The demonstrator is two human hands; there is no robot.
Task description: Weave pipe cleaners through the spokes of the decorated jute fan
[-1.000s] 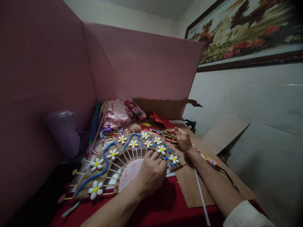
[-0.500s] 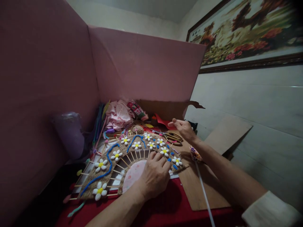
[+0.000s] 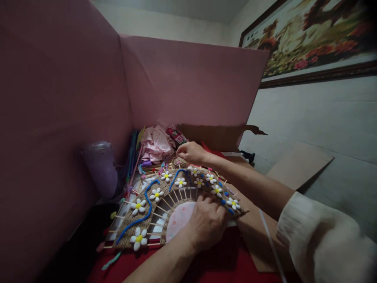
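We note: tan twine-wrapped arched fan [image 3: 165,188], carrying white-petalled, yellow-centred daisies [image 3: 138,239] and wavy blue strips [image 3: 151,205]; its pale-pink half-round centre [image 3: 179,221] shows small reddish spots. We log a plain deep-red tablecloth [image 3: 229,257] and dusty-pink upright panels [image 3: 188,82].

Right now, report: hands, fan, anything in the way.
Left hand on the fan, fingertips hidden. Right hand by the twine ball, contact unclear. Fan flower side up; left hand blocks view of part of its inner edge.

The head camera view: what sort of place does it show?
Probably a craft corner, perhaps in a home: it shows a half-round, flowered panel of brown twine, a flat red cloth beside it, and a large, dark-framed picture on the pale wall.
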